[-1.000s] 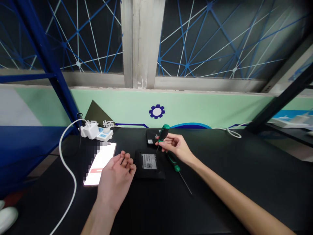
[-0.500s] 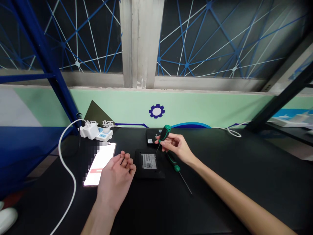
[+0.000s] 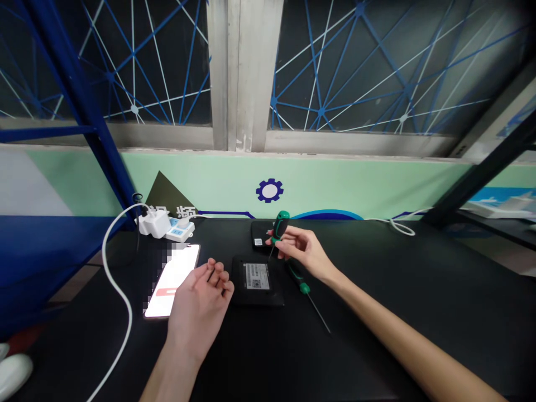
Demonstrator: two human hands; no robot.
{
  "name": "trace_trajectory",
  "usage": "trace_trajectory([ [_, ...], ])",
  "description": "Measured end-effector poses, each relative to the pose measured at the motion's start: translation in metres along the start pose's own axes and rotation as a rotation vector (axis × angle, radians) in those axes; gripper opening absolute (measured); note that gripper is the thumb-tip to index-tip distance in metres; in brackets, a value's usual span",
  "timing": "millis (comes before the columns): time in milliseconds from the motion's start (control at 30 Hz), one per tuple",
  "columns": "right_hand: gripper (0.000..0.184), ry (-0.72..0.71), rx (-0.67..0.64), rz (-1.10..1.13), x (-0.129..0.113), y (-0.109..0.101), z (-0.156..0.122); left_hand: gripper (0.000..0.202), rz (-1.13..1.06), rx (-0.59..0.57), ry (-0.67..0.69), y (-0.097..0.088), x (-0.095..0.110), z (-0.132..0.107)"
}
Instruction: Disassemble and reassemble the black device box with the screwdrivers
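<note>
A green-and-black screwdriver is held by its handle in my right hand, fingertips closed around the lower end. It leans slightly, its thin shaft pointing down to the upper right corner of a flat black drive-like case with a white printed label. Just left of that case is my left hand, palm up with curled fingers; whether something small sits between the fingertips I cannot make out. Under my right hand, a second green-and-black screwdriver lies on the table, its shaft toward me.
Behind the label case lies another black case, partly covered by the held screwdriver. A phone with a bright screen lies left of my left hand. Beyond it are a power strip with a white plug and a white cable.
The held screwdriver's handle has tipped a little to the left and stands more upright. My left hand stays in the same pose beside the case.
</note>
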State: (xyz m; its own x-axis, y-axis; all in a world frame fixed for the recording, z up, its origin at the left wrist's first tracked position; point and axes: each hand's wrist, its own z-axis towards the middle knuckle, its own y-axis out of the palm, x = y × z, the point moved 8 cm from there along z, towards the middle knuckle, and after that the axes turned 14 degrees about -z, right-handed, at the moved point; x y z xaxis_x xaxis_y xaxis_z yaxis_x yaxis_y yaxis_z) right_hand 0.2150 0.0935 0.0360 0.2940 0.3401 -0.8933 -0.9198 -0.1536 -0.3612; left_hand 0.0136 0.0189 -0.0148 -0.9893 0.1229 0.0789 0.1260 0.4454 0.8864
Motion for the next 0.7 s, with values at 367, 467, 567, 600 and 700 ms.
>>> trace_trajectory([
  [367,0.047,0.027,0.109,-0.035,0.010,-0.002,0.004,0.014,0.019,-0.006,0.005,0.001,0.000,0.000],
  [467,0.043,0.014,0.095,-0.021,0.005,-0.002,0.003,0.015,0.014,-0.004,0.003,0.001,-0.001,0.000],
  [567,0.041,0.015,0.063,0.010,0.004,-0.002,0.001,0.015,0.010,-0.002,0.003,0.001,-0.001,-0.001],
  [600,0.041,0.019,0.059,0.023,0.005,-0.003,0.001,0.015,0.010,-0.003,0.002,0.001,-0.001,-0.001],
  [700,0.041,0.046,0.061,0.057,0.013,-0.001,0.001,0.015,0.011,-0.014,0.004,0.000,0.000,0.000],
])
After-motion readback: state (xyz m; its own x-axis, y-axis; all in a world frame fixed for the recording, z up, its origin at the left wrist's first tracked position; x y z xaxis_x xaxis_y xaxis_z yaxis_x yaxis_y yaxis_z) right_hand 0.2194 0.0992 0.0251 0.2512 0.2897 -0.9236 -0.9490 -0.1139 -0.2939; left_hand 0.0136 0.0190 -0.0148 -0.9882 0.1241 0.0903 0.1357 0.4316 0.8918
